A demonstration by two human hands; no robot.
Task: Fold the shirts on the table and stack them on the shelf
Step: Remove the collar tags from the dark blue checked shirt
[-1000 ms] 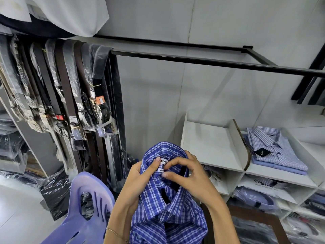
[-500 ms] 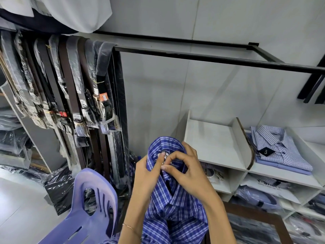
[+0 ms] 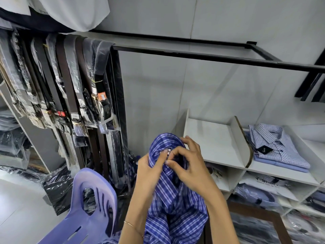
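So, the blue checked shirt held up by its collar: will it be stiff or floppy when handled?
Probably floppy: the blue checked shirt hangs in soft folds below the left hand and right hand, which pinch its collar. It looks light, held by fingertips alone. It likely needs a flat surface for folding.

shirt (image 3: 174, 205) hem cut off, collar label (image 3: 169, 150) unreadable

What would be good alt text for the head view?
Both hands, left hand and right hand, pinch the collar of a blue checked shirt held upright. Folded shirts lie on a white shelf to the right.
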